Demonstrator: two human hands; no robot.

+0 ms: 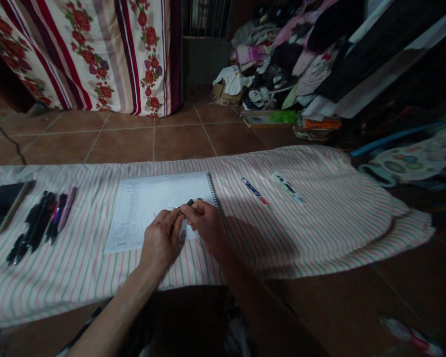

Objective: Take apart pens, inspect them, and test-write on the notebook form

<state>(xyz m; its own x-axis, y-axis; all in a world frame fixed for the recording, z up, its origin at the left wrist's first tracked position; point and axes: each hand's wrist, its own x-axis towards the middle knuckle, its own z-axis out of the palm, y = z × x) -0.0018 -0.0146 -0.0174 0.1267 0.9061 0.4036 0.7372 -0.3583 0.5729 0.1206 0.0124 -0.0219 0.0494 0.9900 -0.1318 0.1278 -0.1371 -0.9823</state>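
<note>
Over a spiral notebook (pixel 163 191), my left hand (pixel 161 238) and my right hand (pixel 206 223) meet, fingertips pinched around a slim black pen (pixel 186 205). Most of the pen is hidden by my fingers, so I cannot tell whether its cap is on. Printed text and a table run down the left side of the notebook's white page. To the right of the notebook lie a blue, white and red stick-like pen (pixel 255 191) and a whitish patterned one (pixel 288 188).
A striped cloth (pixel 319 223) covers the low surface. Several dark pens (pixel 39 218), a purple pen (pixel 67 208) and a phone (pixel 2 206) lie at the left. Beyond are a tiled floor (pixel 126 144), a floral curtain (pixel 107 54) and heaped clothes (pixel 275 59).
</note>
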